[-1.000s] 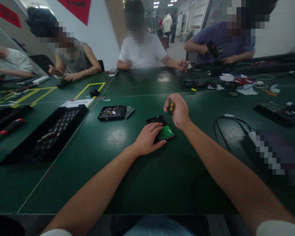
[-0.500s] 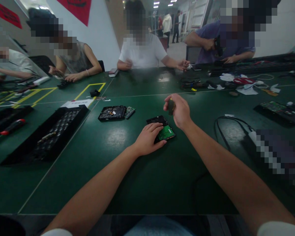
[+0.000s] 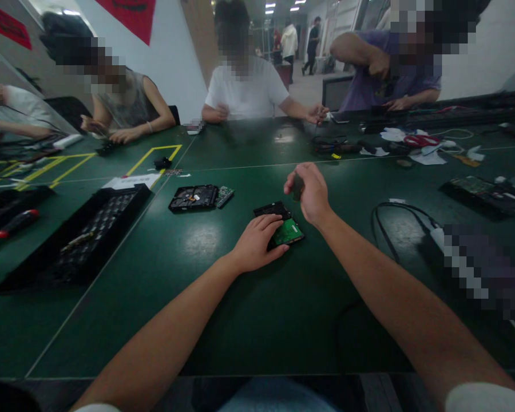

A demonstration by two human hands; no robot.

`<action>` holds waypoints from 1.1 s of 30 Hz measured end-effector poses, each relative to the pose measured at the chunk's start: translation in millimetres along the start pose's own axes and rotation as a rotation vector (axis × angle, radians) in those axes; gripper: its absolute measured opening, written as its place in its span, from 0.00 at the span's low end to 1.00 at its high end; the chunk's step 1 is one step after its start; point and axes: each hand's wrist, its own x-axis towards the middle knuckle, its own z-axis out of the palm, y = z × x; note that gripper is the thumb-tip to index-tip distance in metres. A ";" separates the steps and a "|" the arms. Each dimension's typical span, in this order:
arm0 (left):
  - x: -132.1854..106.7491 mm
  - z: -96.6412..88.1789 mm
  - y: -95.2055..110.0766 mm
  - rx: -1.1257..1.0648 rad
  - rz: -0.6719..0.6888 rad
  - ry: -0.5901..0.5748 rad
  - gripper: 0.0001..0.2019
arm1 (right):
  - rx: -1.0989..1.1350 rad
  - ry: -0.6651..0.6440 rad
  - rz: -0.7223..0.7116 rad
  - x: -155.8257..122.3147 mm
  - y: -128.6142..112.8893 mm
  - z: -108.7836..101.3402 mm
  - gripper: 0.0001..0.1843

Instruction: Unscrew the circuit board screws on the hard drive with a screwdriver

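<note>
A hard drive [image 3: 292,231] with a green circuit board lies on the green table in front of me. My left hand [image 3: 257,243] grips it from the left, fingers across its top and thumb along the near edge. Over the drive's far right side is my right hand [image 3: 309,191], its fingers curled around a short, dark tool handle [image 3: 298,187] held roughly upright. The handle's lower end and any tip cannot be made out. Further left lie another black hard drive [image 3: 193,198] and a small loose circuit board [image 3: 225,197], both untouched.
A long black tray [image 3: 124,214] and a red-and-black screwdriver [image 3: 17,224] are at left. A black cable [image 3: 374,220], a pixelated device [image 3: 484,269] and another drive-like unit [image 3: 476,194] lie at right. Several people sit across the table [image 3: 223,332].
My hands keep nearly the same pose on and over the hard drive. The view has shifted slightly. Across the table at right, a person's arm has risen.
</note>
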 end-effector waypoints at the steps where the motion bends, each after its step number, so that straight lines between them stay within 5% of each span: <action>1: 0.0 0.3 -0.2 -0.001 0.002 0.001 0.31 | -0.003 -0.012 -0.012 -0.2 -0.7 0.2 0.19; 9: -0.3 0.4 -0.9 0.003 -0.006 -0.002 0.31 | -0.003 -0.003 0.022 2.4 1.3 -2.3 0.26; 20: -0.2 -0.7 0.0 -0.004 -0.005 -0.002 0.31 | -0.014 -0.021 0.036 -1.9 -5.1 3.3 0.18; 28: 0.0 -0.2 -0.5 -0.008 -0.013 -0.010 0.31 | 0.003 -0.013 0.039 -0.8 -3.1 1.5 0.27; 33: 0.4 -1.3 1.4 -0.011 -0.007 -0.005 0.31 | 0.036 -0.004 -0.002 0.4 3.0 -0.8 0.19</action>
